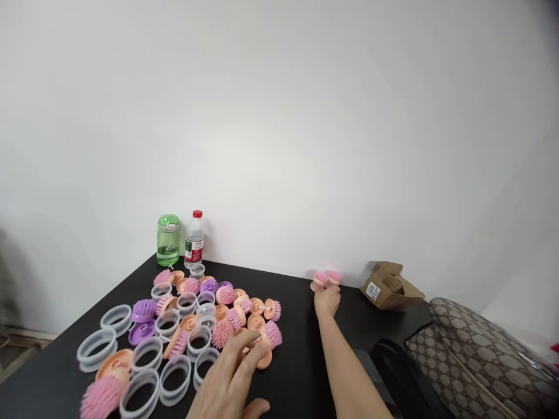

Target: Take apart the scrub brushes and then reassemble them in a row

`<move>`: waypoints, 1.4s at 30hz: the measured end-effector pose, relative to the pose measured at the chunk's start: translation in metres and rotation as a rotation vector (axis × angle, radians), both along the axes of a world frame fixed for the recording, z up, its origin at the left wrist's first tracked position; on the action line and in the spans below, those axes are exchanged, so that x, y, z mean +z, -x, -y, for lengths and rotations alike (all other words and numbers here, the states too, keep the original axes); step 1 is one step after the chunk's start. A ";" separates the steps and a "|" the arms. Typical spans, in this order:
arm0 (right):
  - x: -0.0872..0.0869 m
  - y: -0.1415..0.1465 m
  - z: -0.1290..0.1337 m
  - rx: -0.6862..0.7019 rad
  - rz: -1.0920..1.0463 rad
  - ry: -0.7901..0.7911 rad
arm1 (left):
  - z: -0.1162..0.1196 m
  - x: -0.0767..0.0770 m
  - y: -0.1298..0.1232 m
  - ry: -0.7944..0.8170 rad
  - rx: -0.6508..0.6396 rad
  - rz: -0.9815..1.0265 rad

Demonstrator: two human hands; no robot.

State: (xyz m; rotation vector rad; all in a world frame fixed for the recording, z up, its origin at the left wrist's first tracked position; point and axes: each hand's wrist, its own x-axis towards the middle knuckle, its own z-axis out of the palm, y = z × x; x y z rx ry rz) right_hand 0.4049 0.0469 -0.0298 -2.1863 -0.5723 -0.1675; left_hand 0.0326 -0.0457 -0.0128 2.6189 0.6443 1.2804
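Two pink-bristled brushes (320,279) stand side by side at the foot of the wall (271,145), right of centre; no others are set apart there. Most of the pieces lie loose across the left and lower centre of the frame: clear rings (175,400), purple pieces (143,310), orange discs (264,359) and more brushes, spread on the black tabletop (294,314) in no clear order.

The right hand (326,301) reaches to the right-hand brush of the pair, its grip narrow; the fingertips are hidden behind the hand, so whether it holds the brush I cannot tell. The left hand (229,378) is half curled over the near edge of the spread, thumb apart; whether it holds anything is also unclear.

The left hand covers some pieces, its wrist is cut off below, and overlaps obscure which discs are joined to brushes. The lower-left brush (100,397) is blurred.
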 end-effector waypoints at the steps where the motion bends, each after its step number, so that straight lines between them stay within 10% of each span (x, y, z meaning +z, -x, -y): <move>1: -0.001 -0.002 -0.004 -0.003 0.001 0.008 | 0.000 0.000 0.000 -0.001 0.004 -0.004; 10: -0.015 0.030 -0.006 0.183 0.176 0.050 | -0.003 0.003 0.006 -0.016 -0.016 -0.025; 27: -0.028 0.149 0.078 0.564 0.109 -0.066 | -0.039 0.009 0.012 -0.054 0.082 -0.033; 42: 0.005 0.171 0.111 1.043 0.181 -0.171 | -0.034 0.014 0.011 0.016 0.125 -0.328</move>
